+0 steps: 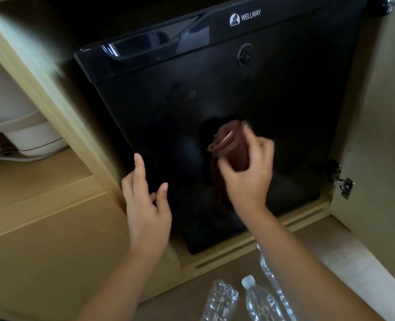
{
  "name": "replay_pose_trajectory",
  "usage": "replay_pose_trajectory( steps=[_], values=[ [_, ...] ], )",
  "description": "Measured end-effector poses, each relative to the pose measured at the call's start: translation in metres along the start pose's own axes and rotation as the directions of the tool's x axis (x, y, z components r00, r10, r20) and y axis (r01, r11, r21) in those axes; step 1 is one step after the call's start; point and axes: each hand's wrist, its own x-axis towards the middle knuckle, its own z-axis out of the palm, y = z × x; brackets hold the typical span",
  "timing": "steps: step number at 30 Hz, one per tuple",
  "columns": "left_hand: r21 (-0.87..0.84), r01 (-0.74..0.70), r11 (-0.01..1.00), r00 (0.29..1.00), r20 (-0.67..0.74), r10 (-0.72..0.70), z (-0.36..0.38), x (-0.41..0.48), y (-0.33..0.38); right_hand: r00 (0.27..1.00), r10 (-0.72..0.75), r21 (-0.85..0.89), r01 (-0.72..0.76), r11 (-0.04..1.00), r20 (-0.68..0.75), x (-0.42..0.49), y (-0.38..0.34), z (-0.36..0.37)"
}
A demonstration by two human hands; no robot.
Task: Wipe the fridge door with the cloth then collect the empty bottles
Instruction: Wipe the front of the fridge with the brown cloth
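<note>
A black mini fridge door (215,89) marked WELLWAY fills the middle, set inside a light wooden cabinet. My right hand (247,172) grips a bunched brown cloth (231,144) against the lower middle of the door. My left hand (145,200) is at the door's lower left edge, fingers straight, index finger raised along the edge. Three clear plastic bottles lie on the floor below: a crumpled one (222,300), one with a white cap (259,300), and a third (268,269) partly hidden behind my right forearm.
A wooden cabinet partition (59,107) stands left of the fridge. A white kettle (18,117) sits on the shelf behind it. The open cabinet door (382,135) with a metal hinge (341,181) is on the right. Pale floor lies below.
</note>
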Motion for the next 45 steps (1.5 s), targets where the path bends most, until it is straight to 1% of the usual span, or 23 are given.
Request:
replay_pose_trajectory(
  steps=[1,2,4,6,8,10,12,13,14,15,17,18,20,22,25,29,32,34,37,38,40,42,45],
  values=[
    [0.0,-0.002,1.0,1.0,0.001,0.002,0.0,0.0,0.0,0.997,0.029,0.02,-0.028,0.999,-0.069,0.013,-0.002,-0.002],
    [-0.003,-0.003,1.0,1.0,0.002,0.003,0.0,0.0,0.0,0.995,0.028,0.012,-0.026,1.0,-0.101,0.021,-0.004,-0.004],
    [-0.016,-0.004,1.0,1.0,-0.001,0.004,0.001,0.0,0.0,0.996,-0.018,-0.035,0.015,0.999,-0.092,0.025,-0.011,-0.003],
    [-0.029,-0.012,1.0,1.0,-0.01,0.012,0.001,0.0,0.001,0.992,-0.13,-0.126,0.128,0.984,-0.008,0.014,-0.018,0.002],
    [-0.032,-0.019,0.999,1.0,-0.018,0.018,0.001,0.001,0.0,0.96,-0.24,-0.178,0.264,0.948,0.145,-0.004,-0.021,0.01],
    [-0.037,-0.01,0.999,1.0,-0.026,0.009,0.0,0.001,-0.001,0.916,-0.298,-0.172,0.35,0.921,0.268,-0.02,-0.02,0.016],
    [-0.049,0.014,0.999,1.0,-0.023,-0.016,-0.001,0.001,0.0,0.883,-0.346,-0.158,0.409,0.899,0.316,-0.03,-0.016,0.017],
    [-0.052,0.022,0.998,1.0,-0.014,-0.023,-0.001,0.0,0.0,0.884,-0.343,-0.136,0.401,0.906,0.317,-0.029,-0.015,0.016],
    [-0.053,0.025,0.998,1.0,-0.003,-0.025,-0.003,0.0,0.001,0.908,-0.305,-0.103,0.346,0.933,0.288,-0.025,-0.016,0.013],
    [-0.053,0.024,0.998,1.0,0.007,-0.023,-0.004,0.0,0.0,0.945,-0.241,-0.069,0.262,0.963,0.22,-0.015,-0.019,0.011],
    [-0.055,0.022,0.998,0.999,0.035,-0.02,-0.007,0.0,0.0,0.994,-0.108,-0.012,0.108,0.994,0.012,0.017,-0.027,0.006],
    [-0.054,0.018,0.998,0.999,0.05,-0.016,-0.008,0.0,0.0,0.995,-0.061,-0.002,0.061,0.998,-0.073,0.034,-0.031,0.004],
    [-0.045,0.013,0.999,0.998,0.057,-0.011,-0.008,-0.001,0.003,0.991,-0.014,-0.003,0.014,1.0,-0.137,0.062,-0.045,0.002],
    [-0.034,0.024,0.999,0.999,0.043,-0.022,-0.007,-0.001,0.006,0.991,-0.057,-0.045,0.052,0.998,-0.12,0.074,-0.06,0.004],
    [-0.029,0.026,0.999,0.999,0.024,-0.025,-0.005,-0.002,0.009,0.976,-0.216,-0.171,0.216,0.961,0.019,0.065,-0.077,0.011],
    [-0.058,0.042,0.997,0.999,-0.017,-0.043,-0.003,-0.001,0.011,0.926,-0.32,-0.142,0.351,0.926,0.202,0.036,-0.079,0.021],
    [-0.086,0.053,0.995,0.999,-0.006,-0.053,-0.006,-0.001,0.008,0.896,-0.345,-0.135,0.392,0.91,0.278,0.017,-0.062,0.019],
    [-0.112,0.059,0.992,0.998,0.018,-0.057,-0.009,-0.001,0.005,0.93,-0.289,-0.104,0.319,0.942,0.227,0.014,-0.049,0.013],
    [-0.136,0.091,0.986,0.995,0.061,-0.084,-0.01,-0.005,0.0,0.995,-0.092,-0.004,0.092,0.996,0.027,0.024,-0.046,0.007],
    [-0.134,0.098,0.986,0.993,0.071,-0.089,-0.01,-0.007,0.0,0.999,-0.035,0.023,0.035,0.999,-0.022,0.032,-0.05,0.006],
    [-0.128,0.103,0.986,0.993,0.072,-0.094,-0.01,-0.008,0.0,0.997,0.018,0.051,-0.014,0.999,-0.077,0.05,-0.061,0.008],
    [-0.123,0.117,0.985,0.992,0.066,-0.109,-0.009,-0.008,0.0,0.997,-0.021,0.0,0.021,1.0,-0.08,0.061,-0.075,0.013],
    [-0.111,0.099,0.989,0.995,0.04,-0.095,-0.007,-0.006,0.0,0.98,-0.201,-0.141,0.2,0.97,0.008,0.051,-0.09,0.024]
  ],
)
